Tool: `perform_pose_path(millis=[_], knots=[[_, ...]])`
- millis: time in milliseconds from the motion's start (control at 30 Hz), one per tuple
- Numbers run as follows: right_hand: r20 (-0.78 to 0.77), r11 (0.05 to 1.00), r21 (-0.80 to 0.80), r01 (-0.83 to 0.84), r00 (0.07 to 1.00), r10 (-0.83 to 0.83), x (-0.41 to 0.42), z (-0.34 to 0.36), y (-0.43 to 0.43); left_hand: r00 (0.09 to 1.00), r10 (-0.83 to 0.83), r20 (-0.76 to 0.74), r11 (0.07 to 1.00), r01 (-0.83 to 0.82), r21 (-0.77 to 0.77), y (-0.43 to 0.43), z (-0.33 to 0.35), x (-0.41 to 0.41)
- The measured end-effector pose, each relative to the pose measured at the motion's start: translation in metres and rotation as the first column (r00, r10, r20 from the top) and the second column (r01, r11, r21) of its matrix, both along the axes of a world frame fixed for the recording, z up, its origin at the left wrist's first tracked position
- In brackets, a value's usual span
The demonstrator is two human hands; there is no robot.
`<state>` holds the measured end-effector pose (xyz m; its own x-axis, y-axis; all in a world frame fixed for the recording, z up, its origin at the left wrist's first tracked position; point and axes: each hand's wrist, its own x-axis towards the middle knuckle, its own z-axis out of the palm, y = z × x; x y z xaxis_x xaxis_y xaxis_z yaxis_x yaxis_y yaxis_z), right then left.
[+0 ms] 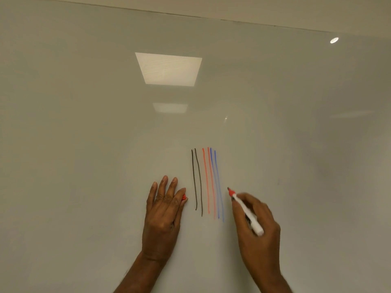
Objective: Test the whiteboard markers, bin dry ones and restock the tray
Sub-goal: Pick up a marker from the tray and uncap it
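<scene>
Right hand (264,246) grips the marker (246,212) mid-barrel: light, rigid, smooth; hold near the tip. Left hand (163,214) rests on the whiteboard (84,144), apparently pinching the red cap (184,197).

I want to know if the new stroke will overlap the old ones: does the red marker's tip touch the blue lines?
Apart. The head view shows a strip of bare whiteboard between the marker tip and the nearest blue line.

Hidden and cropped near the drawn lines (206,182).
Left of the lines, red cap (184,197) mostly covered by left hand (163,216); right of them, marker (246,211) barrel partly buried in right hand (264,246) grip, tip blurred; below, both forearms cropped.
</scene>
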<state>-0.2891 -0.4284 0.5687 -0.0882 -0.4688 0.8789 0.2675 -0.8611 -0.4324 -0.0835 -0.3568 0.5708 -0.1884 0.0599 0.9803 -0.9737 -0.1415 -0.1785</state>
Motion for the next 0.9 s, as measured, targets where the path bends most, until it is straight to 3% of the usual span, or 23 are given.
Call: perform_pose_path(millis=[133, 267, 533, 700, 833, 900], knots=[[-0.007, 0.998, -0.056, -0.025, 1.000, 0.024, 0.007, 0.054, -0.005, 1.000, 0.004, -0.002, 1.000, -0.004, -0.004, -0.001, 0.001, -0.001], [-0.051, 0.995, -0.096, 0.013, 0.999, -0.018, 0.013, 0.060, -0.014, 1.000, 0.004, 0.007, 1.000, -0.004, 0.000, 0.000, 0.001, 0.001], [-0.084, 0.995, -0.016, 0.103, 0.991, -0.104, 0.003, -0.045, -0.016, 0.999, -0.035, -0.026, 0.999, 0.036, 0.010, 0.001, -0.001, -0.001], [-0.156, 0.988, 0.145, -0.045, 0.985, 0.068, -0.013, -0.076, -0.007, 0.971, -0.153, -0.184, 0.983, 0.168, 0.070, 0.017, -0.019, -0.019], [-0.159, 0.917, 0.288, -0.275, 0.931, 0.329, -0.023, -0.080, 0.029, 0.834, -0.291, -0.468, 0.941, 0.338, 0.017, 0.047, -0.047, -0.054], [-0.150, 0.871, 0.310, -0.380, 0.885, 0.440, -0.030, -0.077, 0.052, 0.640, -0.387, -0.663, 0.891, 0.445, -0.090, 0.068, -0.055, -0.076]])
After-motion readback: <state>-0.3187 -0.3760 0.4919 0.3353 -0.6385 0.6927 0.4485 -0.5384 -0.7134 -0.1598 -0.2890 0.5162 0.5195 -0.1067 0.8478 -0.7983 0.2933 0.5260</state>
